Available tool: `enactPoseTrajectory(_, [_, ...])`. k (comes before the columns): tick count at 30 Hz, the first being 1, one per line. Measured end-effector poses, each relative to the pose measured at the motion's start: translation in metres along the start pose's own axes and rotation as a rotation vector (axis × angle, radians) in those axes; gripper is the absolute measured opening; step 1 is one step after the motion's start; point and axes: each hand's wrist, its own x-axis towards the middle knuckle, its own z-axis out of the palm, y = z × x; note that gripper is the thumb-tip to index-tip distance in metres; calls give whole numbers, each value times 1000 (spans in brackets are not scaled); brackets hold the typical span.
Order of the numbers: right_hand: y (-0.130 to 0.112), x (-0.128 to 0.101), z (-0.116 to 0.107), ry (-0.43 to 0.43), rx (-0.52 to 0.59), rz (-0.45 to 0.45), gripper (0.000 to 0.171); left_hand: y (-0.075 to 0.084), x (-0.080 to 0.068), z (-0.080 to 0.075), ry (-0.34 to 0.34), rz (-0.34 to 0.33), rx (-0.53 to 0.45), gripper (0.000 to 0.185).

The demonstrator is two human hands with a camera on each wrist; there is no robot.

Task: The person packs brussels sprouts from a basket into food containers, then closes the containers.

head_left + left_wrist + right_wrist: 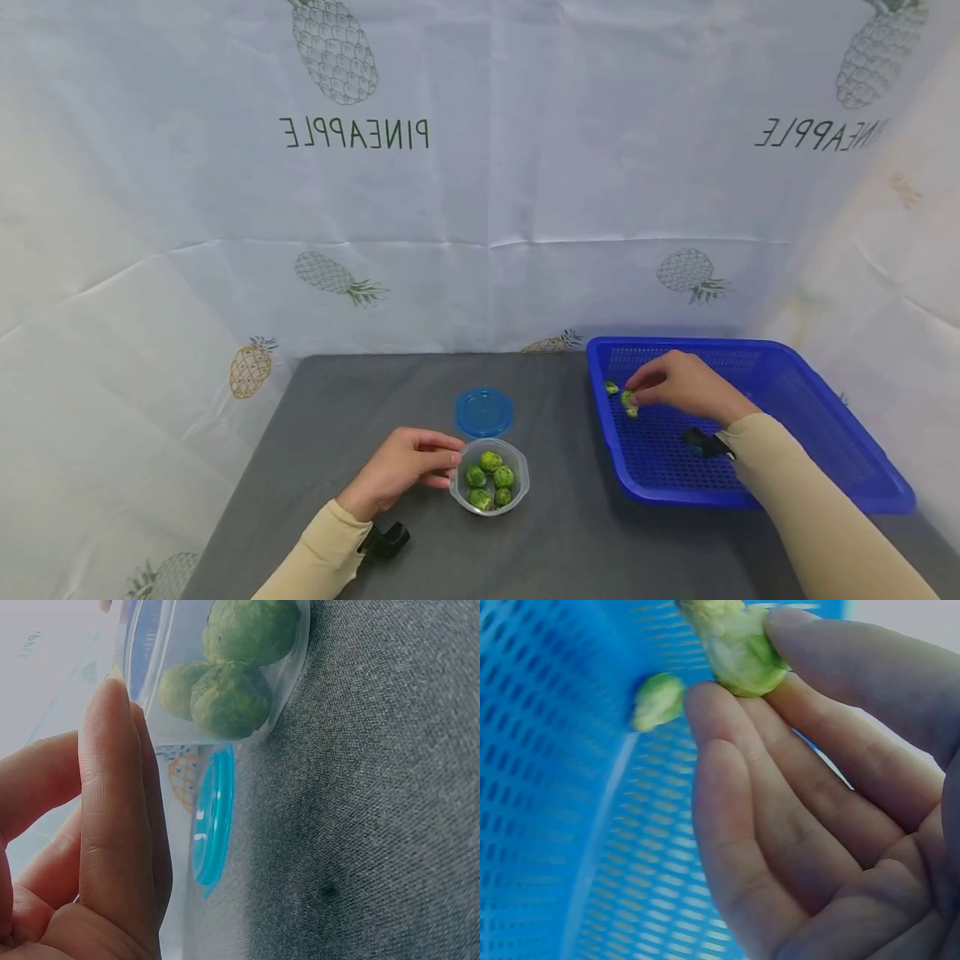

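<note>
In the head view my left hand (408, 467) holds the near-left rim of a clear plastic container (522, 487) standing on the table. Several green Brussels sprouts (503, 477) lie inside it. The left wrist view shows the fingers (112, 795) against the container's outer wall, partly hiding the grip. Over the left part of a blue plastic basket (618, 454), my right hand (686, 385) pinches a Brussels sprout (746, 656) between thumb and fingertips. Its pale stem end points away from the fingers. Another sprout (658, 701) sits by the basket's side wall.
A round blue lid (483, 412) lies on the grey table (337, 400) just behind the container. The basket's raised rim stands at the right. White curtains (465, 192) printed with pineapples hang behind the table and along its sides.
</note>
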Motion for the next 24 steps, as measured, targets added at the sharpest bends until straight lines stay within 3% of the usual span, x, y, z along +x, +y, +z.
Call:
enactPoseTrajectory(8, [-36,-25,-8,37,24,2,31,-2,-2,-1,8,-3,11,39])
enactPoseTrajectory(14, [-70,-30,-5,57,45,-48,26,-2,-1,-2,10,-8,16,38])
enactPoseTrajectory(24, [-129,-3,40,12,124,-147,16,-1,0,-3,9,2,20,37])
